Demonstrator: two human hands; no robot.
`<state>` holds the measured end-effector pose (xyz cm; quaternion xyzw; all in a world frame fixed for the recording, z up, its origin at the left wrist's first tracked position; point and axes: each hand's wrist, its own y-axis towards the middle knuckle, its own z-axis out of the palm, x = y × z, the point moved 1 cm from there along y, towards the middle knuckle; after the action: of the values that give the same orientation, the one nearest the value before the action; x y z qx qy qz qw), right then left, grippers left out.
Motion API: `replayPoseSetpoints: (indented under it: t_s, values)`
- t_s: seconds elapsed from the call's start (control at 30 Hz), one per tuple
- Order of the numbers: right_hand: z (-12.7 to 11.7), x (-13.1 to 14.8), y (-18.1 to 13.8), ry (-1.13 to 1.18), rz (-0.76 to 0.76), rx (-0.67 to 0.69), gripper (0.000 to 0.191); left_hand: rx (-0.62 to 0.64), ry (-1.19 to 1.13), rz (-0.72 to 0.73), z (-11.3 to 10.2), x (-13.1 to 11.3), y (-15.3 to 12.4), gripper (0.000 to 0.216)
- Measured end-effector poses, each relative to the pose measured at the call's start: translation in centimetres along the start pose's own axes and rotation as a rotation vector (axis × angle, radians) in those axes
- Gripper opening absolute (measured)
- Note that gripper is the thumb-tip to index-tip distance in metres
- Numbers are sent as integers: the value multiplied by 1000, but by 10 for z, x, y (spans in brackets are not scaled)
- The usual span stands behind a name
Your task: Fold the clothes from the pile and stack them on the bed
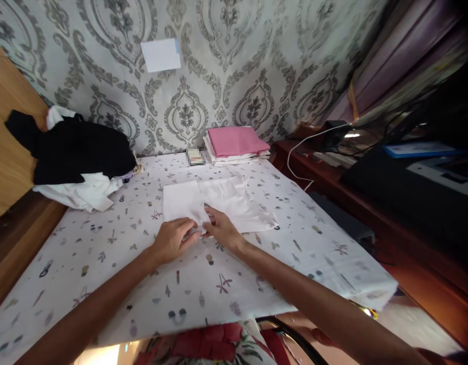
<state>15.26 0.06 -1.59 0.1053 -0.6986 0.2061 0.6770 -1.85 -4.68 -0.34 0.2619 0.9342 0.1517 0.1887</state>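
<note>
From my seat far from the room, through the head camera, I see two bare hands at a table (116,268) dressed in a printed cover (268,284). The white cloth (234,205) lies near the middle of the table, its left part a flat rectangle, its right part spread loosely and creased. The left hand (176,238) and the right hand (223,230) meet at the cloth's near side, touching it with bent fingers; I cannot tell whether either is pinching fabric or merely pressing. My main worry is creasing: a tug from the right hand while the left presses too lightly could skew the flat part, and the ripples on the right could be trapped in a layer. The cover is pale too, so fingertips could pick it up along with the cloth. As for room, the printed cover shows in a wide band between the cloth and the table's near edge, and more of it reaches toward both near corners. The far side is tighter: a pink cloth (236,141) tops a stack of white cloths (237,161) by the far right corner, with a small blurred object (196,156) just left of it. Black clothing (82,149) is heaped by the far left corner, a white garment (85,191) spilling out beneath. Beyond the right edge, a white cable (288,159) loops over a dark red desk (420,296), something a wide sweep might snag.
</note>
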Motion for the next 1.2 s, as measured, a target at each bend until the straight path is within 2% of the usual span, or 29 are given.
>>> replayPoseSetpoints:
  t_s: [0.07, 0.13, 0.23, 0.3, 0.37, 0.43, 0.57, 0.67, 0.77, 0.87, 1.0, 1.1, 1.2]
  values:
    - [-7, 0, -3, -199, -32, -19, 35, -2, -49, -61, -8, 7, 2, 24]
    - [-16, 5, -7, -425, -67, -94, 44, -34, -33, -128, -14, 15, 6, 24]
    - [-22, 17, -10, -663, -188, -216, 45, -58, 20, -185, -16, 25, 9, 28]
    - [-17, 23, -10, -680, -317, -226, 40, -31, 41, -177, -9, 27, 9, 37]
    - [-4, 25, -7, -661, -442, -174, 40, 44, 41, -131, 2, 24, 6, 49]
    - [11, 26, 0, -681, -491, -94, 47, 146, 33, -54, 12, 20, 2, 56]
    - [37, 34, 28, -817, -390, 4, 67, 269, 35, 33, 21, 16, -2, 51]
    - [45, 44, 58, -942, -338, -68, 73, 275, 54, 12, 20, 18, -1, 55]
    - [44, 41, 86, -1078, -227, -151, 74, 285, 80, -19, 21, 18, -1, 57]
    - [40, 24, 102, -1127, -54, -110, 73, 287, 74, -25, 22, 16, -1, 58]
    - [36, 11, 108, -1107, -43, -122, 72, 278, -15, -28, 15, 13, 0, 58]
    - [34, 16, 108, -1010, -64, -150, 68, 183, -166, -113, 4, 23, 0, 44]
    - [25, 27, 105, -807, -184, -232, 59, -98, -277, -352, -10, 46, -3, 36]
